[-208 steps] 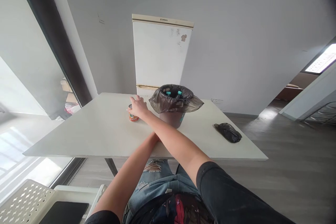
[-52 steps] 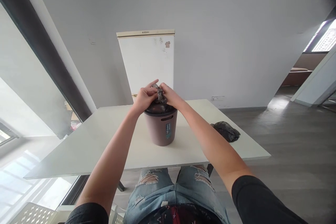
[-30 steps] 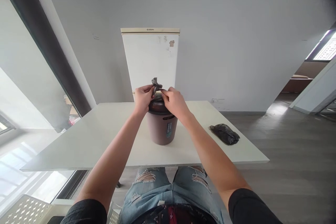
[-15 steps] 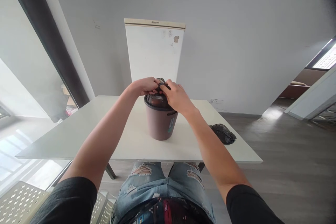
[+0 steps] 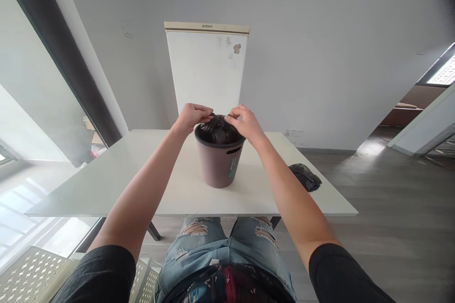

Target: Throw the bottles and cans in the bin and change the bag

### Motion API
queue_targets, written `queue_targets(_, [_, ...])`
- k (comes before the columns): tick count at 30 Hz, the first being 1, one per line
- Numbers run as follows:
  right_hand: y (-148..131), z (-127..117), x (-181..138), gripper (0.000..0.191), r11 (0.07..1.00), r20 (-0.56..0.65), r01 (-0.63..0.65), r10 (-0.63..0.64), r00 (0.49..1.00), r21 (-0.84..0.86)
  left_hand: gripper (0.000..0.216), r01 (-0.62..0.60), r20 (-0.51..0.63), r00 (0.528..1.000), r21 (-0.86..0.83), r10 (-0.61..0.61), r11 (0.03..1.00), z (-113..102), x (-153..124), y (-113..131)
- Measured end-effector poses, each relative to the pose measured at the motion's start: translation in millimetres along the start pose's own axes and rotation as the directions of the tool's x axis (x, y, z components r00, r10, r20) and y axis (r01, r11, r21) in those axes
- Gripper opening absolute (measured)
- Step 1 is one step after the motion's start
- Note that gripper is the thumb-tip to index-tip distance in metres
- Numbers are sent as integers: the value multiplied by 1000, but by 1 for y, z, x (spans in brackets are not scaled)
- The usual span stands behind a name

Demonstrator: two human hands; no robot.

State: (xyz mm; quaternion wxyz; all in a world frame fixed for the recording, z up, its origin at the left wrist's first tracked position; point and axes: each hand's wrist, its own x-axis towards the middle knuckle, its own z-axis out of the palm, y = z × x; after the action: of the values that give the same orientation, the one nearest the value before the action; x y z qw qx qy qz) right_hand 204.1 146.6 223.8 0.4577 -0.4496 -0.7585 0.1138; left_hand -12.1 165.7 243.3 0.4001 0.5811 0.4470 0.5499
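A mauve trash can (image 5: 217,165) with a dark rim and a handle slot stands upright on the white table. Black plastic of a garbage bag (image 5: 219,131) bulges up within its mouth. My left hand (image 5: 195,116) pinches the bag's top from the left, just above the rim. From the right, my right hand (image 5: 245,122) pinches it too, thumb and fingers together. A stretch of gathered bag spans the gap between both hands. How far the bag reaches down inside the can is hidden.
On the right part of the table (image 5: 142,151) lies another crumpled black bag (image 5: 305,177). A white fridge (image 5: 206,71) stands behind the table against the grey wall. Pale perforated chairs (image 5: 31,270) are at the lower left.
My hands have moved apart, left and right, from where they met over the bag. The bag's top, bunched before, is now spread between them.
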Motion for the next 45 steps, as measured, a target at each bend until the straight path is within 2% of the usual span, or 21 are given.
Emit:
queue_targets(3, [11, -4, -2, 36, 983, 55, -185, 186, 981, -18, 12, -30, -80, 996, 84, 37, 996, -5, 1, -15])
queue_targets(5, [16, -8, -6, 35, 966, 42, -225, 232, 972, -126, 6, -36, -134, 989, 185, 61, 982, -11, 3, -25])
queue_targets(9, [14, -13, -16, 29, 915, -19, -210, 217, 976, -346, 8, -114, -180, 963, 411, 203, 905, -17, 2, -32])
queue_targets(11, [7, -12, -19, 14, 905, -72, -158, 141, 987, -396, 14, -192, -149, 947, 452, 286, 871, -13, -2, -28])
queue_targets(12, [2, -10, -19, 13, 911, -77, -109, 85, 993, -398, 18, -230, -122, 942, 441, 312, 868, -10, -4, -25])
queue_targets(14, [-7, -4, -15, 28, 928, 19, 1, 6, 1000, -372, 24, -294, -59, 938, 387, 341, 874, -3, -11, -18])
queue_targets(16, [-13, 5, -6, 35, 936, 217, 39, 40, 975, -349, 28, -349, 3, 929, 338, 370, 874, 4, -19, -10])
queue_targets(18, [-15, 15, 4, 28, 924, 359, 18, 131, 924, -383, 31, -395, 65, 916, 307, 395, 866, 10, -28, -4])
queue_targets(20, [-15, 22, 13, 13, 910, 401, -1, 184, 898, -415, 32, -427, 71, 902, 294, 426, 855, 12, -37, -4])
queue_targets(21, [-14, 24, 16, 13, 912, 396, -4, 183, 900, -411, 30, -437, 36, 894, 296, 447, 849, 12, -41, -7])
queue_targets(23, [-14, 25, 19, 21, 932, 368, 9, 134, 920, -361, 26, -434, -113, 865, 321, 489, 842, 9, -47, -20])
queue_targets(25, [-16, 24, 18, 23, 947, 324, 17, 92, 942, -319, 26, -385, -310, 810, 358, 497, 851, 3, -49, -43])
queue_targets(27, [-21, 21, 17, 24, 948, 287, 23, 73, 955, -318, 28, -307, -441, 772, 373, 458, 876, -3, -50, -72])
queue_targets(28, [-24, 20, 16, 25, 945, 274, 38, 56, 960, -325, 30, -272, -458, 781, 363, 424, 891, -5, -51, -88])
queue_targets(29, [-27, 20, 16, 25, 942, 264, 62, 29, 964, -329, 32, -247, -433, 815, 343, 385, 906, -6, -52, -103])
queue_targets(32, [-35, 21, 18, 25, 939, 266, 133, -45, 963, -319, 45, -224, -284, 915, 237, 288, 945, -1, -56, -143])
queue_targets(35, [-39, 23, 21, 26, 925, 297, 187, -87, 951, -331, 63, -233, -190, 949, 114, 251, 966, 7, -59, -169])
queue_targets(37, [-43, 23, 23, 25, 913, 262, 241, -157, 952, -329, 72, -232, -157, 958, 80, 242, 969, 10, -59, -181])
queue_targets(39, [-48, 22, 27, 21, 916, 159, 251, -211, 965, -311, 75, -220, -139, 963, 91, 231, 971, 10, -59, -191])
queue_targets(42, [-54, 14, 37, 15, 937, -48, 194, -216, 975, -291, 70, -144, -181, 968, 175, 176, 974, 7, -64, -204])
queue_targets(45, [-48, -4, 57, 18, 948, -242, 168, -236, 941, -271, 61, -41, -227, 969, 223, 93, 974, 3, -70, -214])
